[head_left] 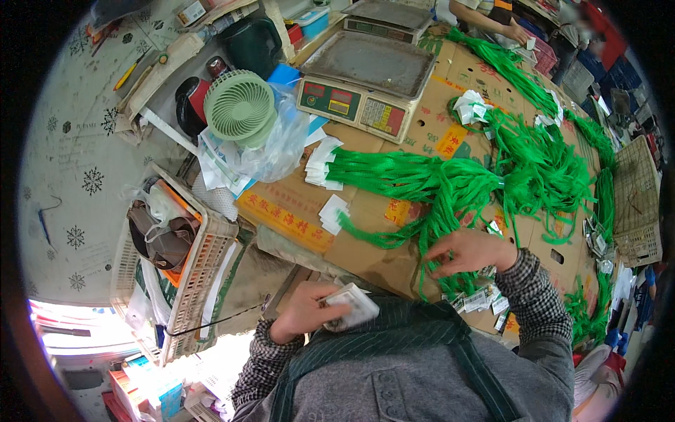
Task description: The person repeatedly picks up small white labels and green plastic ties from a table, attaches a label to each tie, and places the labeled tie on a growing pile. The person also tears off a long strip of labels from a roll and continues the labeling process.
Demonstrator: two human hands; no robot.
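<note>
My left hand (311,309) is closed round a small stack of white cards (354,307), held close to my apron at the table's near edge. My right hand (478,252) is over the green mesh strips (450,204), fingers loosely bent and a little apart; its fingertips are at the strips, but contact is unclear. Those strips fan across the table, a row of white tags (323,165) at their left ends. A smaller fan of white tags (333,214) lies nearer me. Under my right forearm are more printed white tags (478,301).
A flat-topped scale (362,77) stands beyond the strips, beside a green fan (240,109) and a plastic bag. At left, a beige crate (204,271) holds a brown bag. More green bundles (541,169) cover the right side. Another person's hand (517,33) is at the far end.
</note>
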